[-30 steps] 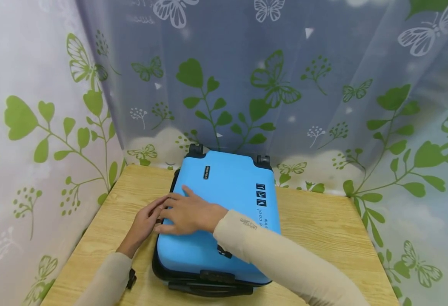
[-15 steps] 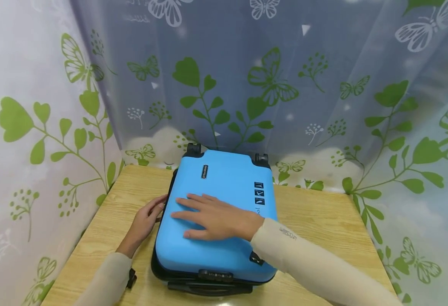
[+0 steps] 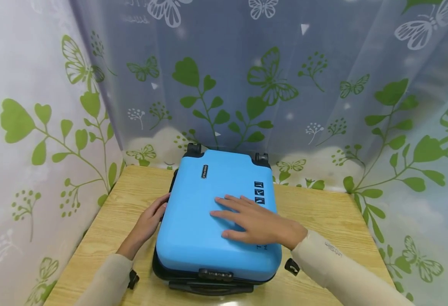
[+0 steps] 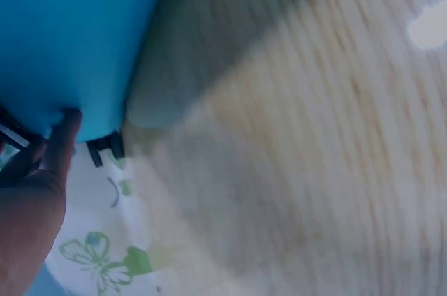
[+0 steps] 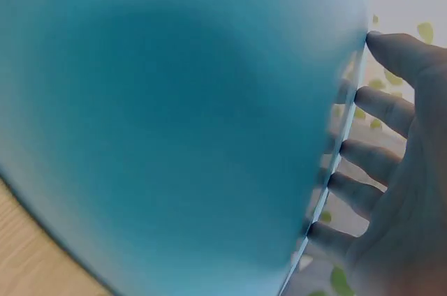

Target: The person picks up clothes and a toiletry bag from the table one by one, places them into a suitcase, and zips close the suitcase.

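Observation:
A bright blue hard-shell suitcase [image 3: 208,199] lies flat on a wooden table [image 3: 323,225], its black wheels toward the curtain and its black handle at the near edge. My right hand [image 3: 246,219] rests flat on the lid with straight, spread fingers. The right wrist view shows those fingers [image 5: 380,163] pressed on the blue shell [image 5: 174,121]. At the suitcase's left side my left hand [image 3: 151,219] touches the edge with its fingertips. In the left wrist view a fingertip [image 4: 66,132] meets the blue shell [image 4: 70,24] near the black trim.
Sheer curtains printed with green leaves and butterflies [image 3: 246,85] hang close behind and on both sides of the table. Bare wood shows to the right of the suitcase and along the left edge [image 3: 93,238].
My right hand has slid across the lid from the left edge to the right half. The left hand has stayed at the left side of the suitcase.

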{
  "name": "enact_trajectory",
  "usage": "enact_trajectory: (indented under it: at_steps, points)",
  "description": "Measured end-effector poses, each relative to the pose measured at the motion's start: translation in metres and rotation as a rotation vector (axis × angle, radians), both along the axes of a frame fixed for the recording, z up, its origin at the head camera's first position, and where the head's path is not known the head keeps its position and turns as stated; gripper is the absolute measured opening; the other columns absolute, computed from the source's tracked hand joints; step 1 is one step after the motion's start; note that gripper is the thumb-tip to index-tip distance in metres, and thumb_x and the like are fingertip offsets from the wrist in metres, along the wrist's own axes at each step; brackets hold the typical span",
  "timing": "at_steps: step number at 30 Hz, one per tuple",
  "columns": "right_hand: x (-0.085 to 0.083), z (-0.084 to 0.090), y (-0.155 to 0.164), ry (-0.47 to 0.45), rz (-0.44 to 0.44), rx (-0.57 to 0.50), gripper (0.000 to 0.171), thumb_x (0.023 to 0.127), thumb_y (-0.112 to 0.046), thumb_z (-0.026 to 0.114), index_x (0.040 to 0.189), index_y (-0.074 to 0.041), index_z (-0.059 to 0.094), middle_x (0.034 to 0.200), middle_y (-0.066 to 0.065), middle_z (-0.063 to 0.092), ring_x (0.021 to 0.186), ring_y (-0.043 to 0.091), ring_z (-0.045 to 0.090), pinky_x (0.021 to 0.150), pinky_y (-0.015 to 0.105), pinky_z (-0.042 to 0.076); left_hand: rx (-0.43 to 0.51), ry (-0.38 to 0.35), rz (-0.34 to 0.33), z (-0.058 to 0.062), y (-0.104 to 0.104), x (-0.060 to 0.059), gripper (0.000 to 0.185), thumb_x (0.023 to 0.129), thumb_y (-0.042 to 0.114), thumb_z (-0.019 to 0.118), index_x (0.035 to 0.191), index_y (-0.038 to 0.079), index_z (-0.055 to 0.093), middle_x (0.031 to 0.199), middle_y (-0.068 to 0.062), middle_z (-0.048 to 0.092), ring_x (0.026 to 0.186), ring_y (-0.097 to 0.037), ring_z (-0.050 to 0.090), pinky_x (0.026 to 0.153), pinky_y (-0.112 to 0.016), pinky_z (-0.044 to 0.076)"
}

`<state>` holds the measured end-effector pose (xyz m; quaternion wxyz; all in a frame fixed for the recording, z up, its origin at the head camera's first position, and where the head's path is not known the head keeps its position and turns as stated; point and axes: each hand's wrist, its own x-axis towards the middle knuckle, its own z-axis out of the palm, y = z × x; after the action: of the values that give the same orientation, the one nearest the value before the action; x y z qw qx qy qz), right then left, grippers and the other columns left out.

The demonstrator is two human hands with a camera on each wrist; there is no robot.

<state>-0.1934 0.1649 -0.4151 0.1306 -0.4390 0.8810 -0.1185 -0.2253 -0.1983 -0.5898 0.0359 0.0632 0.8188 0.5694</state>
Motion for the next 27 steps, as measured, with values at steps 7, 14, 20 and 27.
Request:
enact_trajectory:
  at_steps: [7, 14, 20, 27]
  points:
    - [0.001, -0.015, 0.042, 0.034, -0.127, -0.115, 0.06, 0.111, -0.046, 0.062, 0.167, -0.028, 0.048, 0.18, 0.008, 0.029, 0.168, 0.041, 0.023, 0.131, 0.072, 0.02, 0.02, -0.044, -0.021, 0.015, 0.003, 0.004, 0.061, 0.12, 0.044, 0.037, 0.17, 0.009, 0.037, 0.18, -0.019, 0.026, 0.166, -0.043, 0.027, 0.13, -0.065, 0.03]
    - [0.005, -0.034, 0.078, -0.016, -0.292, -0.253, 0.061, 0.11, -0.044, 0.064, 0.167, -0.028, 0.047, 0.182, 0.006, 0.025, 0.169, 0.044, 0.015, 0.127, 0.078, 0.022, 0.012, -0.067, -0.017, 0.02, 0.003, 0.005, 0.063, 0.12, 0.046, 0.036, 0.171, 0.009, 0.036, 0.183, -0.016, 0.016, 0.169, -0.04, 0.015, 0.133, -0.062, 0.025]
    - [0.008, -0.049, 0.091, -0.063, -0.387, -0.344, 0.065, 0.111, -0.043, 0.064, 0.17, -0.032, 0.04, 0.184, 0.007, 0.014, 0.169, 0.046, 0.013, 0.123, 0.08, 0.028, 0.035, -0.099, -0.026, 0.023, 0.004, 0.006, 0.064, 0.12, 0.046, 0.031, 0.172, 0.008, 0.032, 0.185, -0.015, 0.007, 0.171, -0.039, 0.006, 0.132, -0.067, 0.023]
    - [0.012, -0.082, 0.1, -0.191, -0.518, -0.592, 0.069, 0.116, -0.029, 0.055, 0.176, -0.02, 0.021, 0.185, 0.014, 0.003, 0.167, 0.053, 0.012, 0.121, 0.078, 0.034, 0.086, -0.094, -0.087, 0.031, 0.008, 0.009, 0.067, 0.12, 0.05, 0.026, 0.174, 0.01, 0.025, 0.185, -0.011, 0.001, 0.171, -0.037, -0.002, 0.13, -0.071, 0.018]
